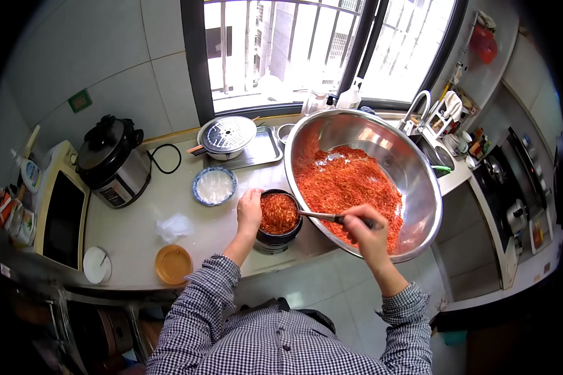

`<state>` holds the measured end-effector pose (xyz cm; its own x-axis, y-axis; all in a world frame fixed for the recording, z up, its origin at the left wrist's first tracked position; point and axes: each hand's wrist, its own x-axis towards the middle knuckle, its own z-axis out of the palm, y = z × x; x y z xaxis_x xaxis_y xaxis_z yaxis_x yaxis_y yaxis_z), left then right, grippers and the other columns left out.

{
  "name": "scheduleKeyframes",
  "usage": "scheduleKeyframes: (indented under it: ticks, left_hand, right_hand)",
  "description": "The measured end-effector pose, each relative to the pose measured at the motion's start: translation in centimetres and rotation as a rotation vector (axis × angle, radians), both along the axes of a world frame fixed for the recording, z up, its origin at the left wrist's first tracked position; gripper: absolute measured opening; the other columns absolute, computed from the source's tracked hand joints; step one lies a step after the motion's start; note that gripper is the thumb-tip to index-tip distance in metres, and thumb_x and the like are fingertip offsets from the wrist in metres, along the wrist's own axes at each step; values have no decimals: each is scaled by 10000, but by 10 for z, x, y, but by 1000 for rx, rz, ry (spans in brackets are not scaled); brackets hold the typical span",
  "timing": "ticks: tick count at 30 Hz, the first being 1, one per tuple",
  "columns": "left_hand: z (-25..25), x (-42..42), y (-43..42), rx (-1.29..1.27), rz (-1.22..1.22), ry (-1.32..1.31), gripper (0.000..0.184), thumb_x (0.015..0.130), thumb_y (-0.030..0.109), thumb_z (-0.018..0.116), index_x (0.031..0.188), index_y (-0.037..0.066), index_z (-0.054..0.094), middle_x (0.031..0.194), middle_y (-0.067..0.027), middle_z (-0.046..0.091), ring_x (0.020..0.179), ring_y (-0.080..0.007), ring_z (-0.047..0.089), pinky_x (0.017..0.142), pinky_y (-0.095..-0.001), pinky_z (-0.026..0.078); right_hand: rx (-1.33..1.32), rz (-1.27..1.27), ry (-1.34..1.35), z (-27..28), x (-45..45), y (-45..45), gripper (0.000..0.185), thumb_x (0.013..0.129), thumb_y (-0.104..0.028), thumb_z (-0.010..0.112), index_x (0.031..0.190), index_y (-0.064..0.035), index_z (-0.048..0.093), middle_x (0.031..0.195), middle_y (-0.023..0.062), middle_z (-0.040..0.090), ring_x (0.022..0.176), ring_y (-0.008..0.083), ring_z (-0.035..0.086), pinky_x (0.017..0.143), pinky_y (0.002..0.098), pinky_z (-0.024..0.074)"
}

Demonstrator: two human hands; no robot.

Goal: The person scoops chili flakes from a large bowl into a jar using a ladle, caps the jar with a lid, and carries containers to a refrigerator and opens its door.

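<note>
A dark round jar (278,239) stands near the counter's front edge, filled to near its rim with chopped red chili (274,220). My left hand (250,209) grips the jar at its left side, near the rim. In my right hand (367,232) is the dark handle of a metal spoon (319,215). The spoon reaches left across the edge of a large steel bowl (422,181), and its head is over the jar's mouth, heaped with chili. More chopped chili (350,187) covers the bottom of the tilted bowl, close to the jar on its right.
A blue-rimmed bowl (214,185), a crumpled plastic bag (175,227) and an amber dish (173,264) lie to the left. Behind are a lidded pot (229,135) and a metal tray (266,150). A pressure cooker (111,159) and microwave (62,206) stand far left.
</note>
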<state>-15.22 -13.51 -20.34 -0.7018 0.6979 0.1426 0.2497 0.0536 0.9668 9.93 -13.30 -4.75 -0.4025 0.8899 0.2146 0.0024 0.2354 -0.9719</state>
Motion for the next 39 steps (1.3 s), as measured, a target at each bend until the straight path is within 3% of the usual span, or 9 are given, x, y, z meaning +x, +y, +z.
scheduleKeyframes:
  ticks: [5, 9, 16, 21, 24, 28, 31, 37, 39]
  left_hand:
    - [3, 1, -2, -41, -2, -15, 312, 898, 269, 442, 944, 31, 639, 907, -180, 642, 863, -314, 596, 780, -363, 441]
    - [8, 2, -3, -62, 2, -26, 320, 902, 275, 434, 949, 33, 638, 914, -181, 641, 877, -321, 593, 785, -370, 440]
    - [6, 2, -2, -33, 5, -39, 329, 908, 283, 423, 948, 37, 639, 916, -181, 641, 886, -327, 592, 790, -374, 440]
    - [10, 2, -4, -50, -8, -42, 334, 909, 279, 415, 943, 37, 641, 919, -181, 642, 884, -326, 594, 792, -372, 441]
    - [10, 2, -4, -41, -13, -49, 336, 908, 278, 413, 945, 34, 641, 921, -180, 643, 883, -325, 595, 792, -370, 441]
    - [9, 2, -3, -46, -6, -57, 336, 907, 276, 416, 952, 31, 642, 921, -177, 645, 879, -321, 596, 792, -365, 442]
    - [12, 3, -5, -44, -12, -68, 331, 906, 272, 419, 957, 33, 643, 919, -178, 646, 877, -316, 597, 792, -363, 442]
    - [10, 4, -4, -40, -10, -66, 323, 906, 263, 420, 952, 30, 640, 917, -182, 644, 879, -321, 595, 787, -365, 442]
    - [10, 3, -4, -49, -6, -43, 321, 907, 257, 418, 949, 28, 639, 920, -184, 642, 880, -326, 594, 787, -368, 442]
  right_hand:
    - [999, 204, -299, 3, -3, -16, 165, 653, -4, 638, 814, -24, 608, 617, 54, 516, 508, 186, 514, 456, 274, 428]
    - [1334, 265, -468, 2, 1, -25, 241, 607, -60, 677, 832, -54, 592, 634, 20, 446, 486, 150, 451, 412, 263, 380]
    - [1065, 83, -268, 18, 5, -24, 220, 626, 22, 648, 838, -28, 618, 645, 53, 541, 513, 186, 523, 450, 266, 430]
    - [223, -73, -101, 10, -2, -35, 88, 777, -34, 645, 841, 21, 621, 646, -2, 583, 571, 25, 501, 498, 186, 398]
    - [89, -89, -112, -1, -7, -27, 73, 792, -43, 634, 824, 21, 620, 643, -12, 574, 554, 27, 487, 500, 182, 399]
    - [419, -76, -42, -1, -16, -18, 38, 768, -6, 619, 781, 29, 615, 739, 56, 607, 661, 76, 549, 569, 205, 423]
    - [262, -106, 5, -9, -16, -18, 10, 752, 18, 603, 754, 27, 608, 742, 69, 601, 698, 98, 558, 596, 216, 428]
    - [231, -204, -15, -13, -16, -18, 48, 758, 16, 591, 710, 14, 585, 702, 39, 586, 611, 72, 512, 555, 206, 408]
    - [85, -239, 5, -17, -18, -15, 61, 765, 9, 582, 705, 10, 582, 681, 22, 576, 589, 57, 496, 534, 199, 393]
